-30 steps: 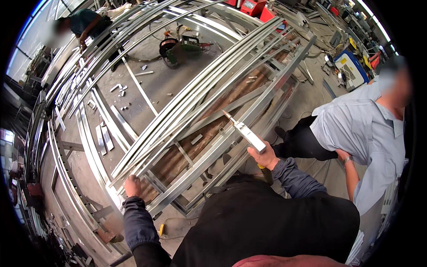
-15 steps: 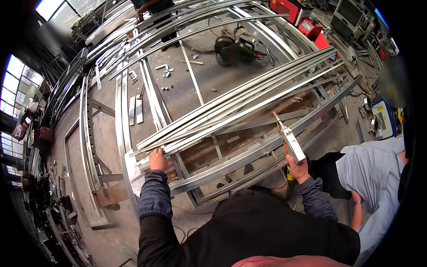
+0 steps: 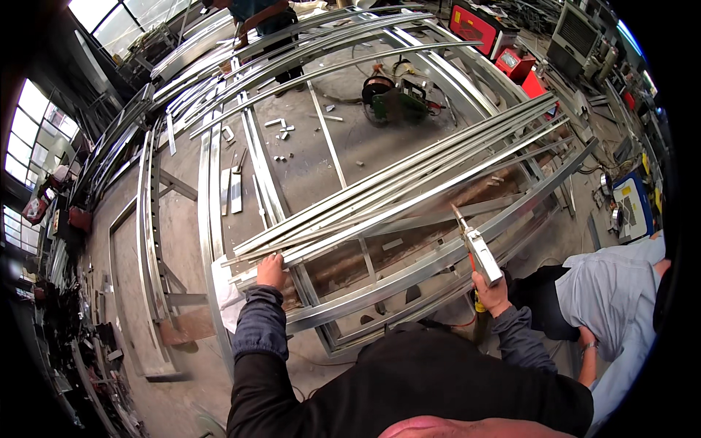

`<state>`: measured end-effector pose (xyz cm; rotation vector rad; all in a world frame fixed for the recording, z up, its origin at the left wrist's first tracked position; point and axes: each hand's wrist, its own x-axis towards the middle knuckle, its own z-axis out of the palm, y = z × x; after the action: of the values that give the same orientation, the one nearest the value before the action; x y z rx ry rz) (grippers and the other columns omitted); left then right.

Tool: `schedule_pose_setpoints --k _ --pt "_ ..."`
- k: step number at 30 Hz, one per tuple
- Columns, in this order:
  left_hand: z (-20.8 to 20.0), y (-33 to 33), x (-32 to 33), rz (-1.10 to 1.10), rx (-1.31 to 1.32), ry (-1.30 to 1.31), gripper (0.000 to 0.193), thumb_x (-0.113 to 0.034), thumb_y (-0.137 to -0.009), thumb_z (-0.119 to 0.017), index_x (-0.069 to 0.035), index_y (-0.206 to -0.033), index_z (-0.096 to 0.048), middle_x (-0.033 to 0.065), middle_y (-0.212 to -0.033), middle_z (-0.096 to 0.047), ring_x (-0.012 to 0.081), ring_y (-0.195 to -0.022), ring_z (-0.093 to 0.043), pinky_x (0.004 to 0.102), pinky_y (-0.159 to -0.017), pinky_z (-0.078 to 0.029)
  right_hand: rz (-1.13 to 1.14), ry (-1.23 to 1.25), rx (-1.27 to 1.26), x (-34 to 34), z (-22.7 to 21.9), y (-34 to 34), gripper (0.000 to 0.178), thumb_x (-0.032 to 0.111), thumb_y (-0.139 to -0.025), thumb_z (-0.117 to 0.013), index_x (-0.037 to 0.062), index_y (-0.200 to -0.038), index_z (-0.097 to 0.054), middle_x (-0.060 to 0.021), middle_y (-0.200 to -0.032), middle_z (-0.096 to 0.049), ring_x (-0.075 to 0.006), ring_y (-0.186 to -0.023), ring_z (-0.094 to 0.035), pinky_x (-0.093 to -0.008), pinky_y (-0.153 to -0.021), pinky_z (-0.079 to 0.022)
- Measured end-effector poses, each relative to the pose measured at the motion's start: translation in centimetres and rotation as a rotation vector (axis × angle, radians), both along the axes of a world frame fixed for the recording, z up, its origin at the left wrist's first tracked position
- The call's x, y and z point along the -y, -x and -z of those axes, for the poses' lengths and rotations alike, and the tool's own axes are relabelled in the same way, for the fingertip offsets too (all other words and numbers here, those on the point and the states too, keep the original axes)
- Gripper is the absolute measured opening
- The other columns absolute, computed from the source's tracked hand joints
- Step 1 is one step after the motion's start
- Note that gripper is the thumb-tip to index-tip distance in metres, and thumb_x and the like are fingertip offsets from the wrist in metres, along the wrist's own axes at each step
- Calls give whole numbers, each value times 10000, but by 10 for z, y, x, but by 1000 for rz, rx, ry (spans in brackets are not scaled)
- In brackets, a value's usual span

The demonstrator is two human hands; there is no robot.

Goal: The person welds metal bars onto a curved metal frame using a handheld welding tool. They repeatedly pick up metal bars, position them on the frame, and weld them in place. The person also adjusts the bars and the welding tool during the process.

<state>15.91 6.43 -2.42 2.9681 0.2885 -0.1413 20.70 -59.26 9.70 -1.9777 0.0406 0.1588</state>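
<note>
My right hand is wrapped round the grip of a welding gun with a white body and a thin copper-coloured nozzle. The gun points up and to the left, its tip over the front part of the frame and apart from the bars. At the near left end of a bundle of long silvery metal profiles, my left hand has its fingers curled over the frontmost profile. These profiles lie slantwise across a large metal frame. A white cloth hangs over the frame's corner beside my left hand.
Close on my right is a person in a light grey shirt; another person stands at the far side. A dark green machine with a reel sits on the floor inside the frame. Red machines stand far right. Small metal offcuts lie scattered.
The view has shifted slightly, so the scene sits a little lower and further right. Both hands keep their holds, and the welding gun stays over the same part of the frame.
</note>
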Motion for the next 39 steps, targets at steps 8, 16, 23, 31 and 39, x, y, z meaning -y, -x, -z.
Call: schedule_pose_setpoints --k 8,16,23,31,39 --pt "18 7 -13 -24 37 -56 160 -100 -840 -754 -61 -989 -714 164 -1026 -738 400 -1051 -714 536 -895 -575 -35 27 -34 -9 -2 -1 395 214 -967 -753 -5 -1284 -666 -63 -813 -723 -169 -722 -709 -344 -695 -564" --pt "-6 6 -5 60 -134 20 189 -172 -763 -777 -81 -922 -729 199 -900 -772 435 -901 -749 542 -810 -571 -22 27 -5 -6 -6 3 426 233 -975 -750 2 -1324 -672 -79 -841 -731 -164 -767 -711 -353 -729 -561" --pt "10 14 -6 39 -88 60 387 -148 -740 -871 -72 -1062 -671 172 -970 -759 416 -1013 -733 525 -863 -573 -16 -24 -36 -6 -13 1 490 246 -989 -761 14 -1409 -665 -91 -1048 -773 -136 -911 -705 -330 -838 -563" --pt "-4 11 2 6 -107 85 527 -139 -806 -827 -85 -1292 -628 213 -1073 -763 439 -1042 -729 523 -870 -578 25 -47 -9 -2 -10 -5 468 268 -998 -766 -13 -1361 -674 -61 -923 -757 -115 -800 -703 -327 -743 -565" --pt "-21 13 1 -27 100 -139 1050 -216 -664 -991 -138 -1582 -488 127 -1503 -541 366 -1422 -505 510 -1178 -409 83 -107 -64 -9 -20 -24 398 258 -990 -769 -66 -1211 -701 -45 -876 -733 -126 -750 -710 -313 -684 -574"
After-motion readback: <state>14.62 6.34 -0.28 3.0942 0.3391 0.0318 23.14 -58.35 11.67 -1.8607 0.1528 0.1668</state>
